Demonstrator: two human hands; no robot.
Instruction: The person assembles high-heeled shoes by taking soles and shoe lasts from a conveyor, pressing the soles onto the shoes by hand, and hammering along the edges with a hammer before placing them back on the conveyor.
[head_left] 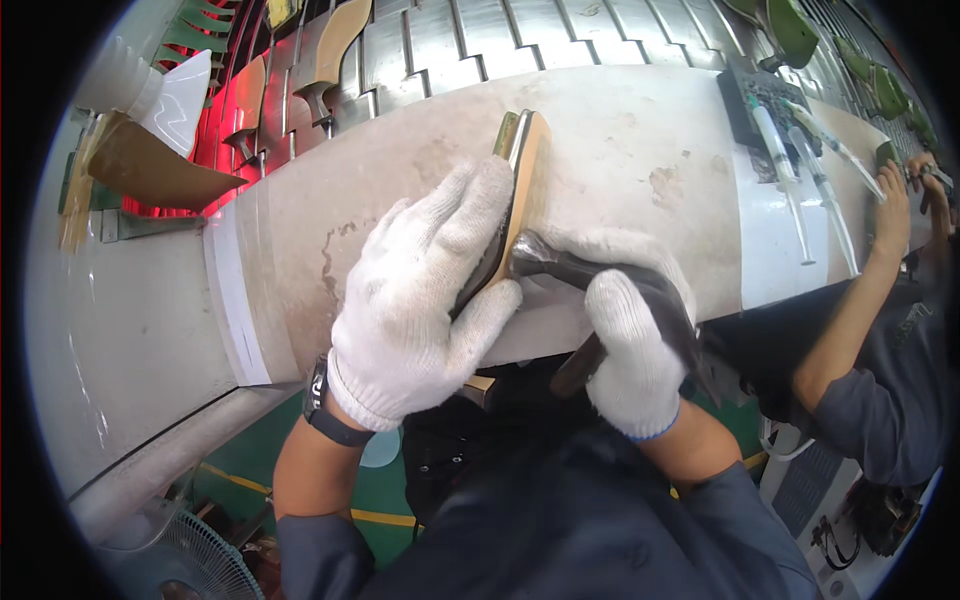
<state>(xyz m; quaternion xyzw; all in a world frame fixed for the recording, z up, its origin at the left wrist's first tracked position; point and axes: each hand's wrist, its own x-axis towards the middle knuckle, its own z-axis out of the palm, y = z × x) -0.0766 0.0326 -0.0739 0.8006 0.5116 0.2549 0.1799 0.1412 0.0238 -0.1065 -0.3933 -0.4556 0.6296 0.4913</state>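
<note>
A green shoe last [507,132] with a metal edge and a tan insole [534,150] along one side stands tilted on the worktable's near edge. My left hand [415,290], in a white knit glove, is closed round its left side, fingers pointing away from me. A dark steel hammer [575,268] is gripped in my gloved right hand [635,340]; its round face is at the insole's right edge, and whether it touches I cannot tell. Part of a brown wooden handle shows below the hammer head. My palms hide the lower part of the last.
Metal conveyor slats [480,45] run behind the stained worktable [640,130], carrying tan heeled soles [340,45] and green lasts [790,35]. Several syringes [785,165] lie at right by a dark block. A co-worker's arm [860,290] is beyond them. A fan [195,560] stands low left.
</note>
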